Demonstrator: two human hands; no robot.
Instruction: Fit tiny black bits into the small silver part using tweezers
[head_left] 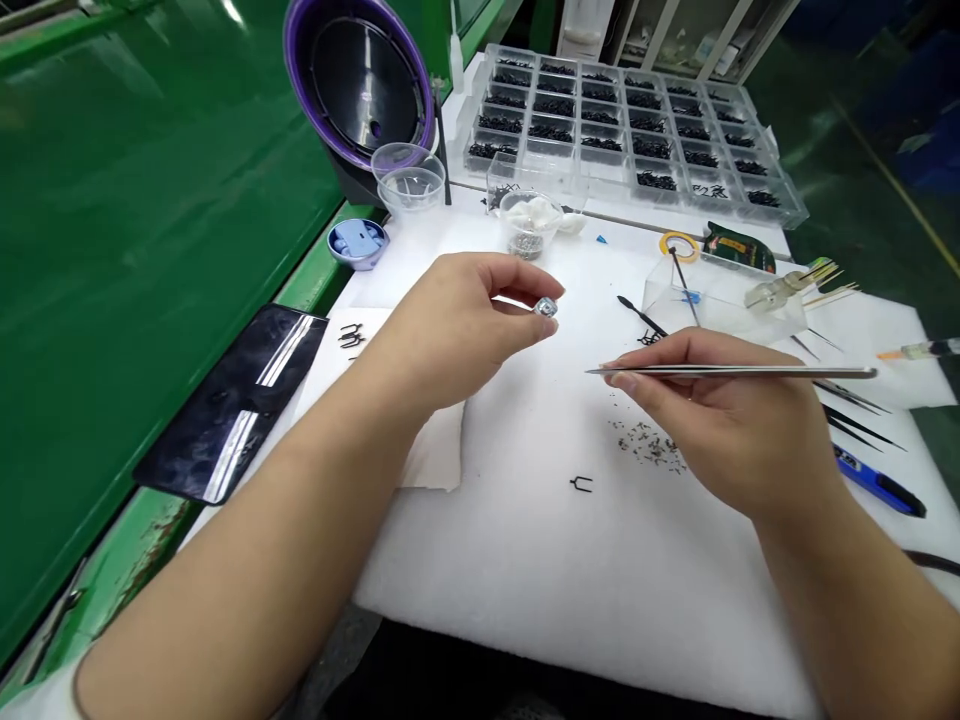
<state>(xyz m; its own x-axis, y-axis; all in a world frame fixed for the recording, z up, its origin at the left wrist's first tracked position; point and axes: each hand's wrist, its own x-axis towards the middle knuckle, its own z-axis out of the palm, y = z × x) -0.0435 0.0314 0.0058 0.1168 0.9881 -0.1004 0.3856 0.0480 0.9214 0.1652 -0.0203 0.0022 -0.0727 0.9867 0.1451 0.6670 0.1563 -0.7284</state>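
Between the thumb and fingertips of my left hand (pixel 480 320) is a small shiny metal part (pixel 546 308), held above the white work surface. My right hand (pixel 727 410) grips slim metal tweezers (pixel 720 372), lying nearly level with the tip pointing left toward my left hand. A gap separates the tweezer tip from the metal part. Below, a small black fork-shaped piece (pixel 581 485) lies on the white surface. Many tiny bits (pixel 649 445) are scattered beside my right hand. More black forked pieces (pixel 351 336) rest on paper left of my left forearm.
A compartment box (pixel 600 145) of black pieces stands at the back. Nearby are clear cups (pixel 409 185), a purple-rimmed fan-like device (pixel 360 80) and a blue tin (pixel 358 243). A dark phone or tablet (pixel 232 400) lies left; a blue cutter-like tool (pixel 877 480) lies right.
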